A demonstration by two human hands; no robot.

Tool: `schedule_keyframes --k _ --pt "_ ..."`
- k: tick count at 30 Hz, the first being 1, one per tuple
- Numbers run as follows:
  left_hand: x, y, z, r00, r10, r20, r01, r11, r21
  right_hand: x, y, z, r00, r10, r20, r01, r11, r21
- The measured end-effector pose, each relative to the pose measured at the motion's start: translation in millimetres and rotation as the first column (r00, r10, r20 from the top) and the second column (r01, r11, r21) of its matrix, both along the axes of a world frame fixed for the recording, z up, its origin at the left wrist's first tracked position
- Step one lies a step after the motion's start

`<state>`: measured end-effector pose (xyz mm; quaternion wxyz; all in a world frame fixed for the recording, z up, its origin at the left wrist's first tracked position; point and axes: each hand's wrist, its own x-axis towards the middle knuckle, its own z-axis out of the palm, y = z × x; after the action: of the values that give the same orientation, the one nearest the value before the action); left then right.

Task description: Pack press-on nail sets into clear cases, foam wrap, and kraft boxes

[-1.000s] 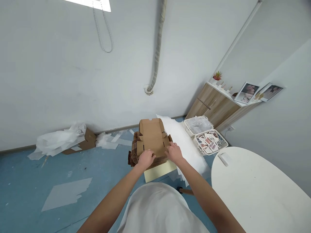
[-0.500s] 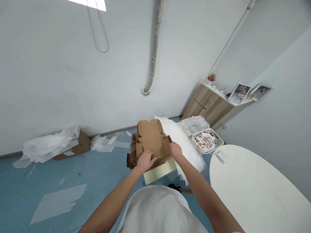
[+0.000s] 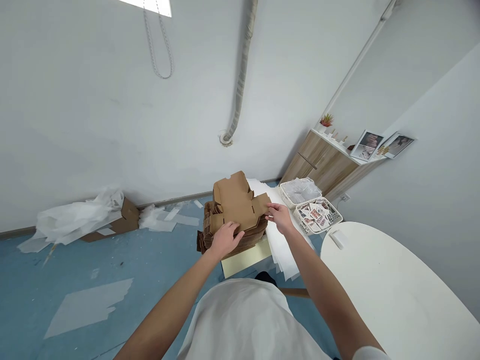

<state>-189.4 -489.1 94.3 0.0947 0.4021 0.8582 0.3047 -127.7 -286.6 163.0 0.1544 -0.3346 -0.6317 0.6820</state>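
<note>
A flat brown cardboard box blank [image 3: 235, 202] is tilted up off a stack of folded cardboard blanks [image 3: 210, 236]. My left hand [image 3: 224, 239] pinches its near edge, fingers closed on the card. My right hand [image 3: 279, 217] grips its right flap, thumb and fingers closed on it. The stack rests on a pale yellow stand [image 3: 245, 257]. White foam sheets [image 3: 282, 242] lie just right of the stack, under my right wrist.
Two white baskets [image 3: 300, 190] [image 3: 318, 216] with small packets stand to the right. A white oval table [image 3: 390, 290] fills the lower right. A wooden cabinet [image 3: 325, 166] stands in the corner. Torn plastic and a cardboard box [image 3: 112, 225] lie on the blue floor along the wall.
The top blank has lifted off the stack and tilted up to the right. My right hand moved up and right with its flap; my left hand stays at the near edge.
</note>
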Motion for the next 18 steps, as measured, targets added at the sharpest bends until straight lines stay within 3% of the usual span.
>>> schedule_keyframes --k 6,8,9,10,12,14,16,18 --pt "-5 0 2.8 0.999 -0.035 0.014 0.035 0.999 -0.013 3 -1 -2.1 0.999 0.024 0.033 -0.027 0.997 0.07" --pt "-8 2 2.9 0.999 -0.033 -0.011 0.032 0.997 -0.066 7 -5 -5.0 0.998 0.044 0.053 -0.056 0.965 0.257" --pt "-8 4 2.7 0.999 -0.027 -0.029 0.024 0.996 -0.09 10 -9 -6.4 0.997 0.038 0.072 -0.064 0.908 0.413" --pt "-9 5 2.2 0.999 -0.018 -0.047 0.013 0.994 -0.107 15 -14 -8.0 0.995 0.024 0.096 -0.076 0.806 0.587" --pt "-9 9 0.4 0.997 -0.006 -0.076 -0.003 0.994 -0.11 26 -26 -12.3 0.989 -0.021 0.148 -0.118 0.495 0.861" --pt "-8 11 -2.0 0.995 0.003 -0.097 -0.011 0.996 -0.084 39 -37 -19.1 0.968 0.041 0.246 -0.248 0.223 0.943" --pt "-7 12 -3.9 0.994 0.004 -0.11 -0.009 0.999 -0.051 52 -43 -27.9 0.928 0.128 0.349 -0.357 0.038 0.933" --pt "-6 12 -4.4 0.993 -0.004 -0.117 0.0 1.0 -0.03 61 -45 -36.3 0.886 0.174 0.43 -0.423 -0.074 0.903"
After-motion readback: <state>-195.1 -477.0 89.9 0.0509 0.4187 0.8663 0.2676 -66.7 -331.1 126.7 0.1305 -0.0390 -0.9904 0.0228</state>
